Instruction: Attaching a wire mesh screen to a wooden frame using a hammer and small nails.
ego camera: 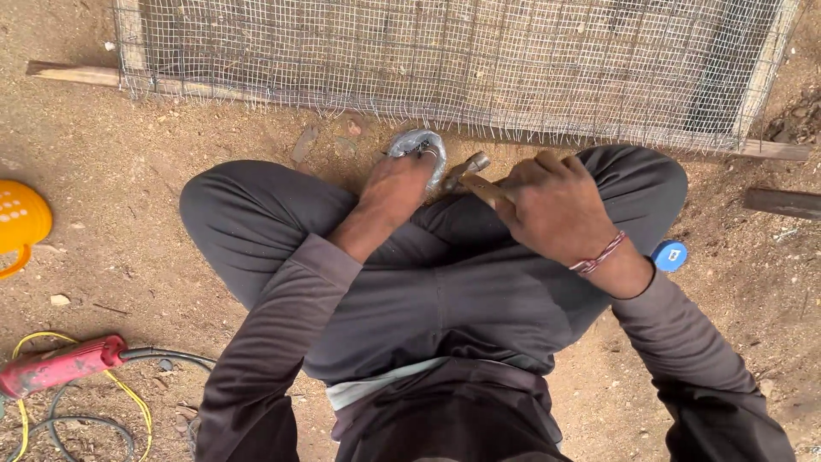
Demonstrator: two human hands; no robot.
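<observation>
Looking straight down on a person sitting cross-legged on bare dirt, grey trousers filling the middle of the view. The left hand (392,190) reaches forward over the knees and presses down on a coil of silvery wire (419,147), fingers curled over it. The coil lies on the ground just in front of the crossed legs, right at the foot of the wire mesh frame (462,64). The right hand (554,205) is clenched around the wooden handle of a hammer (470,171) — its metal head points towards the coil, just beside the left hand's fingers, and I cannot tell whether it touches the wire.

Around them: the mesh frame with its wooden edges runs across the top, close ahead of the knees. A yellow plastic container (21,222) sits at the left edge, cut off by the frame. Lower left, a red power tool (60,366) lies among yellow and grey cables, partly out of view. A small blue cap-like object (670,255) peeks out behind the right wrist — too small to identify. A dark wooden piece (782,202) lies at far right. The left hand hides much of the coil.
</observation>
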